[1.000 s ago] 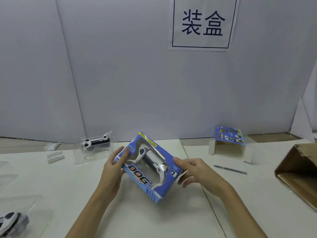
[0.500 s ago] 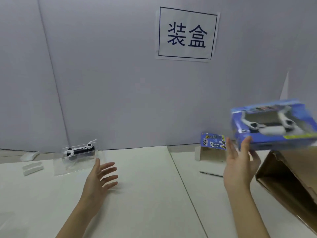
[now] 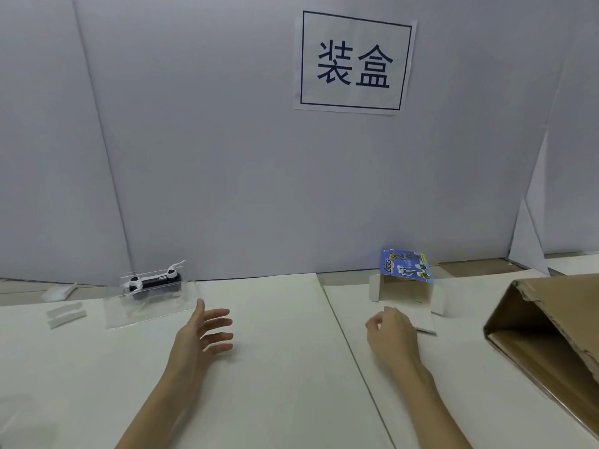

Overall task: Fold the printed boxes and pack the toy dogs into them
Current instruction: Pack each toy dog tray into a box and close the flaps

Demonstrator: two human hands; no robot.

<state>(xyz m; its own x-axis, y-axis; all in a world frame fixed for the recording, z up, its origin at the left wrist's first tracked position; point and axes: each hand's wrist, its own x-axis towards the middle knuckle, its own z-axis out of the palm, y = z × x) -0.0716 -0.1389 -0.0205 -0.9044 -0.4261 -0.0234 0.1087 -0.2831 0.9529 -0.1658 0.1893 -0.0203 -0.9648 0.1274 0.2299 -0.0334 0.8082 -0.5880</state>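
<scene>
1. The table point(image 3: 275, 367) is covered in white sheets that meet along a seam running from the far edge toward the near edge, right of centre.
2. A grey wall point(image 3: 227, 157) stands along the far edge and carries a paper sign point(image 3: 355, 61) with two printed characters.
3. A toy dog point(image 3: 154, 281), white and black, lies in a clear plastic tray point(image 3: 149, 306) near the far edge on the left side; small white pieces point(image 3: 64, 314) lie beside it toward the left edge.
4. A printed box point(image 3: 405, 283), blue, partly unfolded with white flaps showing, rests near the far edge on the right side.
5. A brown carton point(image 3: 551, 335) lies open on its side at the right edge.
6. The left hand point(image 3: 202, 335) hovers above the table with fingers spread, holding nothing.
7. The right hand point(image 3: 393, 335) is just before the printed box, fingers loosely curled; whether it touches the flap cannot be told.
</scene>
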